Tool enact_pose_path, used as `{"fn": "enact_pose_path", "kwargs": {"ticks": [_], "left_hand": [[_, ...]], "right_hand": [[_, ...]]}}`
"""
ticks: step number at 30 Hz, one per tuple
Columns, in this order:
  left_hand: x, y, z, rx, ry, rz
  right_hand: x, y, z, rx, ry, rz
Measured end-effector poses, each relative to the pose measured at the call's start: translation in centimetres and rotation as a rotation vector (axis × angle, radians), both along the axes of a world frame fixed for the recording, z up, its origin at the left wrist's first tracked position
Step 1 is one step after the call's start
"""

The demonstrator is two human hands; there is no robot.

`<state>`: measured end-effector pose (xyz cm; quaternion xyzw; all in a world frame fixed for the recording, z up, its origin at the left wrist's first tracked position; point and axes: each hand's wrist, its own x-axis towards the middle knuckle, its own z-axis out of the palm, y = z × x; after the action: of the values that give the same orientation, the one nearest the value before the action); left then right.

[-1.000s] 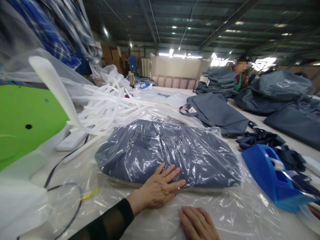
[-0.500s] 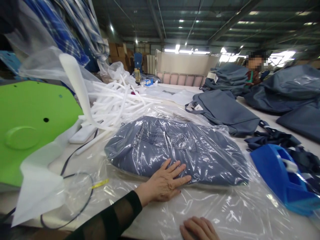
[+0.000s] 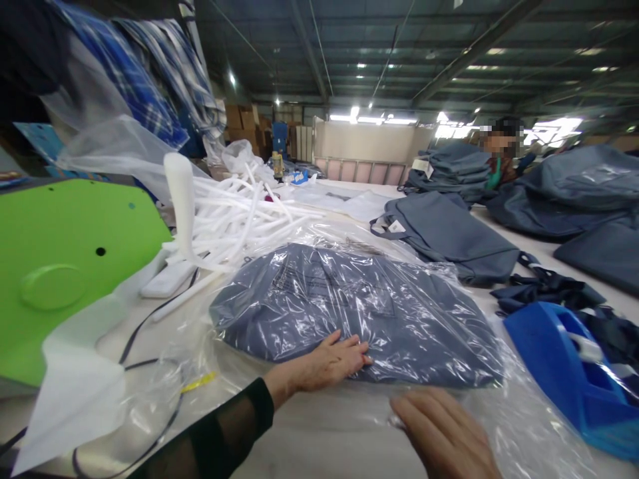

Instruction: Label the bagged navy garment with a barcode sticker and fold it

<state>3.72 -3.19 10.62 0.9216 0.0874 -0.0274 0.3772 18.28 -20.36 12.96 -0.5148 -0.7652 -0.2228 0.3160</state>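
A dark blue-grey fabric bag [image 3: 429, 326] lies flat inside a clear plastic bag [image 3: 529, 399] printed with dark text. My left hand [image 3: 327, 364] presses on its near edge, fingers stretched over the film. Close to the table's front edge, my right hand [image 3: 444, 429] has its fingers bent together on a gathered bit of the plastic bag's film. The right thumb is mostly hidden.
A green machine panel [image 3: 64, 279] stands at the left beside a heap of white foam strips [image 3: 234, 213]. To the right are a blue plastic tape dispenser [image 3: 549, 359], dark straps [image 3: 554, 289] and stacked grey-blue bags [image 3: 449, 233]. Another person [image 3: 499, 159] is behind them.
My right hand has moved up and right from the front edge and pinched the film, pulling at it. The left hand stays on the bag, shifted slightly, its fingers less spread.
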Motion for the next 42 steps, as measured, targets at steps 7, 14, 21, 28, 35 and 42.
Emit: {"fn": "enact_pose_path", "kwargs": {"ticks": [7,14,21,28,35,42], "left_hand": [[0.9,2.4,3.5,-0.005,-0.060,0.265],[4.2,-0.9,-0.4,0.642,-0.286,0.112],[5.9,-0.1,-5.3,0.654,-0.559,0.244],[5.2,0.4,-5.6,0.777,-0.616,0.231],[5.3,0.5,-6.0,0.852,-0.670,0.246],[5.3,0.7,-6.1,0.916,-0.694,0.256]], "right_hand": [[5.4,10.5,-2.1,-0.240,-0.006,-0.234],[5.5,13.0,-5.7,-0.515,0.053,-0.401],[5.9,9.6,-3.8,-0.631,0.084,-0.443],[8.5,-1.2,-4.1,-0.143,-0.119,-0.399],[13.9,-7.8,-4.0,-0.082,-0.234,-0.491],[18.0,-10.3,-1.6,-0.234,0.581,-0.693]]}}
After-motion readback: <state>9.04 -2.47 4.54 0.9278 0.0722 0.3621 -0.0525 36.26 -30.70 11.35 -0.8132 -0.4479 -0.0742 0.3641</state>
